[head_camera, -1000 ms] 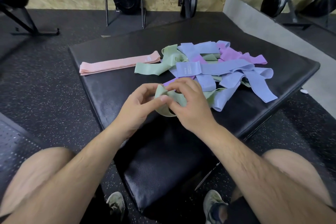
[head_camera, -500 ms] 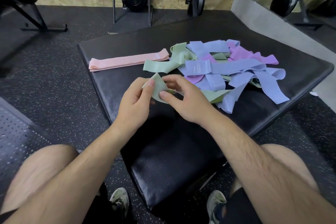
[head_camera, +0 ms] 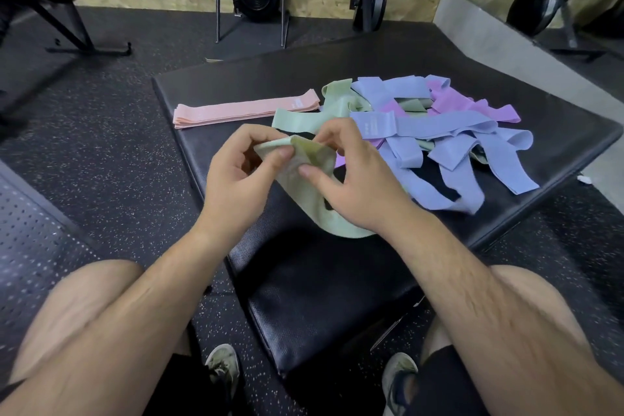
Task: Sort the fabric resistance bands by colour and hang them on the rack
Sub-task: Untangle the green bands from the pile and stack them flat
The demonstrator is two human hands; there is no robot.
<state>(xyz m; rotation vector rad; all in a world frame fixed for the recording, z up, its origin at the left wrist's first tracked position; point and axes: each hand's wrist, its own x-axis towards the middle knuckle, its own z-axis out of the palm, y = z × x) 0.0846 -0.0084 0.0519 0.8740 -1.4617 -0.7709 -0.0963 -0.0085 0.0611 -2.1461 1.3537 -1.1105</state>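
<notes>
We pinch one green band (head_camera: 309, 159) with left hand (head_camera: 236, 182) and right hand (head_camera: 358, 192), likely flattening it for sorting; pink bands (head_camera: 243, 110) lie stacked apart, upper centre-left.

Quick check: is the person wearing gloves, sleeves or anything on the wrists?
No. The left hand and right hand are bare: no gloves, rings, watch or wristbands show. The left forearm and right forearm are uncovered to the frame edge, with no sleeves in view and some hair on both.
</notes>
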